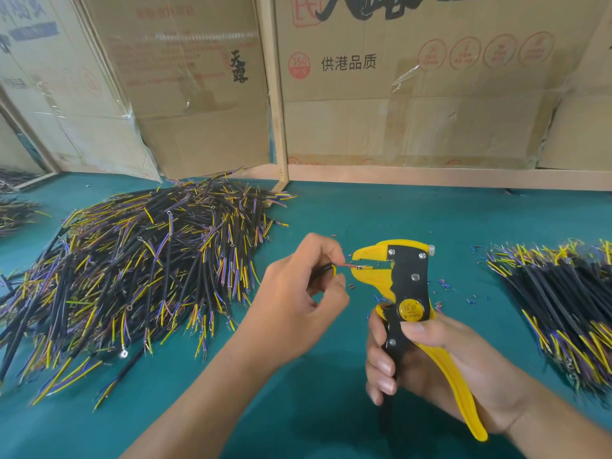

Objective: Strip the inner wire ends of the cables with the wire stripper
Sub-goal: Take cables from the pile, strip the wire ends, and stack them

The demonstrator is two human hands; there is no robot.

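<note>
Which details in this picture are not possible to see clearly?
Head view only:
- Cable: mostly hidden inside the left hand.
- Wire end: too small to tell if the wire stripper has cut it.
- Right pile: cut off by the right edge.
- Stripper handles: the right hand partly covers them.

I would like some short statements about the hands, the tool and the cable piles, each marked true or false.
1. The right hand grips the yellow and black wire stripper. True.
2. The left hand lies flat on the green table. False: it pinches a black cable.
3. A thin reddish inner wire reaches into the stripper's jaws. True.
4. The large cable pile lies right of the stripper. False: it lies left; a smaller cable pile lies right.
5. Cardboard boxes stand behind the table. True.
</note>
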